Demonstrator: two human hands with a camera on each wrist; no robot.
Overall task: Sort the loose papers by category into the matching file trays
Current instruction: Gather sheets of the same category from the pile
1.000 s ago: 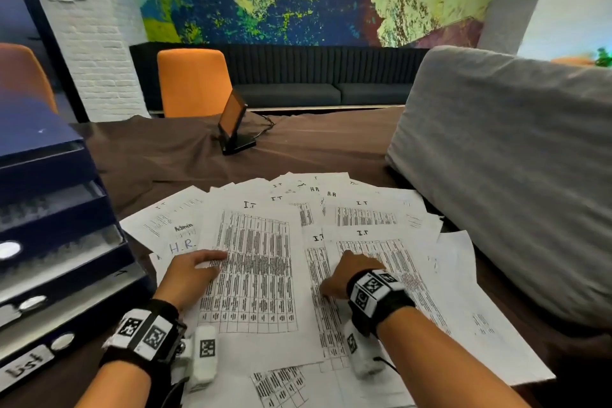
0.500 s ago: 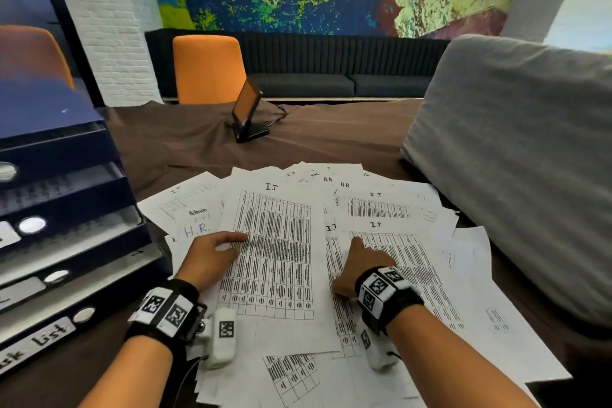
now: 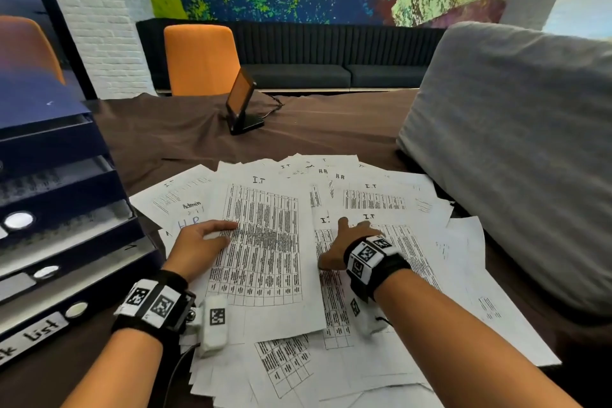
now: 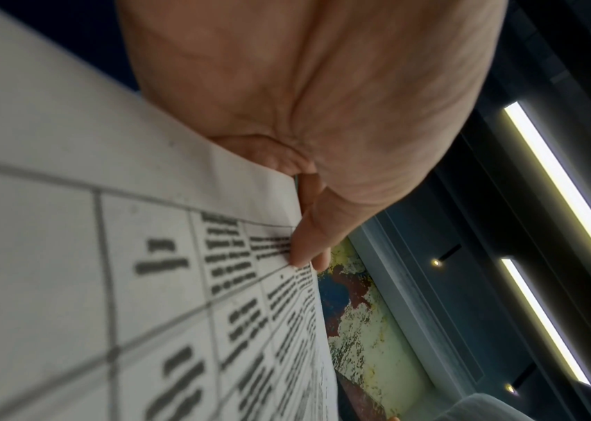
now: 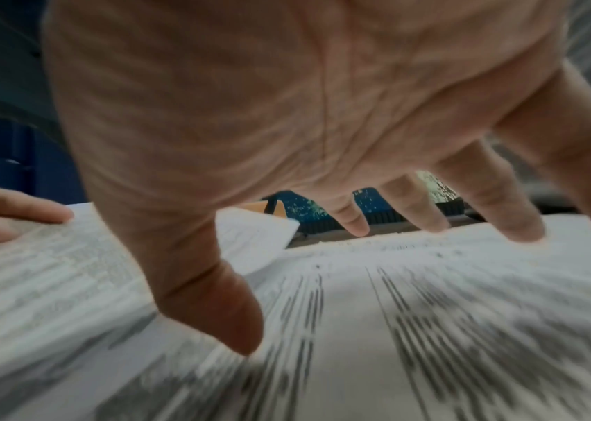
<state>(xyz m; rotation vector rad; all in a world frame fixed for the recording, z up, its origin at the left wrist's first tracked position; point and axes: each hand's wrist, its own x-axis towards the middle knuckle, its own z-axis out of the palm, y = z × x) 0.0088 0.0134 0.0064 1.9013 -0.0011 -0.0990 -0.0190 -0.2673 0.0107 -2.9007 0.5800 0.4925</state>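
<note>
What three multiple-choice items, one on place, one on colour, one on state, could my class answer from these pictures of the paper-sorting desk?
1. Where do the file trays stand, seen from the person?
A. left of the papers
B. right of the papers
C. on the sofa

2. What colour is the chair behind the table?
A. green
B. orange
C. white

3. What is the left hand doing?
A. hanging idle
B. gripping a pen
C. holding the edge of an I.T sheet

Key: 1 A, the trays fill the left edge; 2 B, its back is orange; 3 C, the left wrist view shows the thumb on top of the sheet's edge.

Left hand (image 3: pixel 198 243) pinching, right hand (image 3: pixel 344 247) splayed
</note>
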